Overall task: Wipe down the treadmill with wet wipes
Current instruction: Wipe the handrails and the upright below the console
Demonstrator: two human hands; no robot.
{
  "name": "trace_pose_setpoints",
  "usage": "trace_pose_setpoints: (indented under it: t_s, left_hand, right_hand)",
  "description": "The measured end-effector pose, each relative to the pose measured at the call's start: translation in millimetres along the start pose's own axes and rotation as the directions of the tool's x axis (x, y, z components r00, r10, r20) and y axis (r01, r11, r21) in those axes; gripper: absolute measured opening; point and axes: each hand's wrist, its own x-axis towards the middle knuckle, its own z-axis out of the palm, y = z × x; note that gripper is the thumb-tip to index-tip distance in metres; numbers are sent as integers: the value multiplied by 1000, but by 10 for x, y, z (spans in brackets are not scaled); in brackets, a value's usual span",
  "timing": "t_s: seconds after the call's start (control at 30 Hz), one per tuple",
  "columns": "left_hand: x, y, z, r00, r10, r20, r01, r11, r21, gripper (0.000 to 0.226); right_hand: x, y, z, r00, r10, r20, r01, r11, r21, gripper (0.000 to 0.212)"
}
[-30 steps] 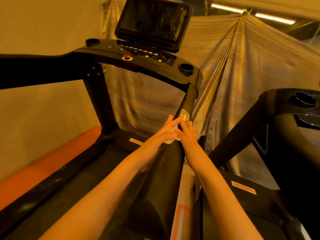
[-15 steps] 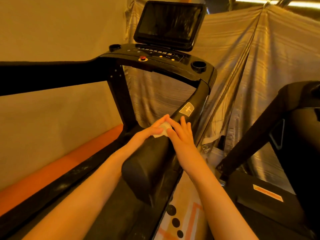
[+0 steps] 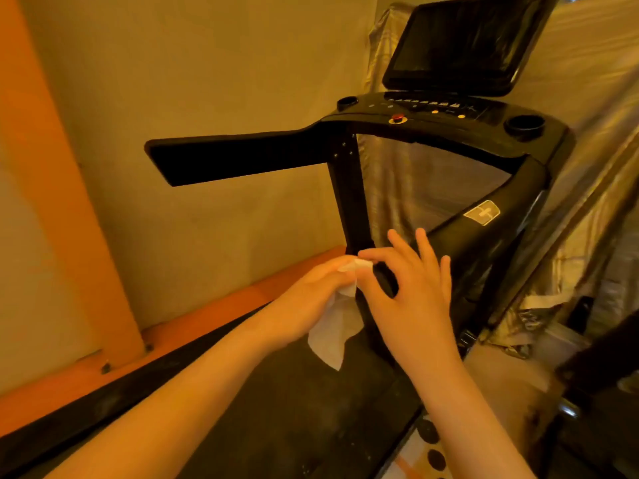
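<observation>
Change: both hands are coming off the right handrail (image 3: 477, 243). A second ago they were rubbing near its sticker (image 3: 482, 212); now the wet wipe (image 3: 332, 333) is dangling loose above the belt (image 3: 311, 409).
Left hand (image 3: 311, 292): gripping the wipe's top, fingers curled.
Right hand (image 3: 411, 299): thumb and forefinger pinching that same edge, other fingers spreading.
Meaning: probably refolding for a fresh face.
Around: console (image 3: 449, 112), screen (image 3: 463, 43) and left handrail (image 3: 242, 157) are waiting; a draped sheet (image 3: 587, 167) is crowding the right side.

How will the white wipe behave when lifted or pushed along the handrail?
Likely floppy: the wipe hangs limp and creased below the left hand gripping it. Probably very light, since it looks like a thin sheet. Pushed, it may bunch up rather than slide flat.
</observation>
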Motion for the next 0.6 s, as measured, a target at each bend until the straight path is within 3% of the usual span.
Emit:
trace_pose_setpoints:
  t_s: [0.17, 0.23, 0.37, 0.43, 0.5, 0.6]
  left_hand:
    - [-467, -167, -446, 993, 32, -113, -27, 999, 41, 27]
    - [-694, -268, -677, 987, 30, -160, -18, 997, 76, 27]
    - [-1278, -423, -1152, 965, 97, -243, -6, 937, 350, 31]
    - [-1611, -489, -1415, 954, 93, -284, 83, 829, 552, 37]
    - [-1952, -615, -1720, 941, 144, -307, 151, 632, 760, 48]
    - [-2471, -849, -2141, 932, 205, -300, 211, 366, 906, 55]
  right_hand:
    - [-153, -322, 227, 981, -163, -103, 130, 955, -266, 21]
    - [-213, -505, 404, 966, -230, -121, 189, 942, -277, 20]
    - [-409, -909, 1008, 946, -322, -19, 313, 932, -184, 22]
    - [-543, -1112, 1338, 936, -346, 65, 352, 929, -118, 25]
    - [-672, -1313, 1639, 913, -387, 131, 400, 912, -92, 30]
    - [-848, -1590, 2081, 854, -486, 188, 511, 851, -119, 32]
